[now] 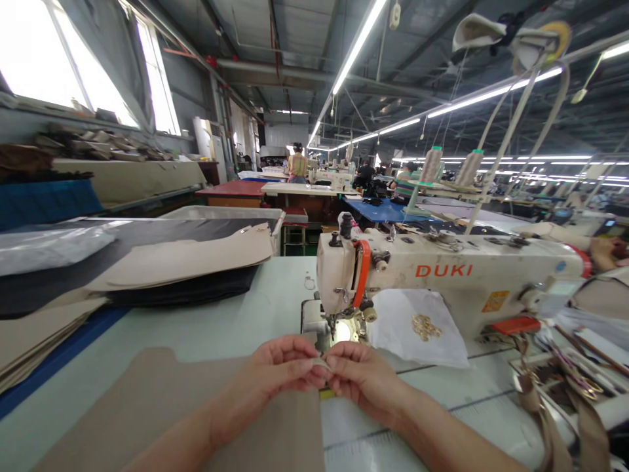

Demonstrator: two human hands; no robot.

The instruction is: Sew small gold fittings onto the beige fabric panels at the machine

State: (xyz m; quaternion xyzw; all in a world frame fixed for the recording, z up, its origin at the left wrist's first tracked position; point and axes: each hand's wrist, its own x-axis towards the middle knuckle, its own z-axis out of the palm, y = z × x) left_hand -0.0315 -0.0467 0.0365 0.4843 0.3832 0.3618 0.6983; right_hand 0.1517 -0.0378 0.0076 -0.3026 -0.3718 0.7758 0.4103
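My left hand (281, 368) and my right hand (362, 379) meet just in front of the sewing machine's needle area. Between their fingertips they pinch a small beige strip (322, 362), mostly covered by the fingers. Beneath my left hand and forearm a large beige flat panel (196, 400) lies on the pale green table (275, 282). The white sewing machine (393, 262), with its lamp lit near the needle, stands directly beyond my hands. Against its bed lies a white cloth or bag (393, 328) with a small heap of gold-coloured metal pieces (425, 327) on it.
Stacked beige panels (196, 259) lie over dark material at the left, beside a clear plastic bag (54, 246). A tray (555, 380) at the right holds straps and tools. Thread cones (432, 164) stand behind the machine. Other people (297, 164) are farther back.
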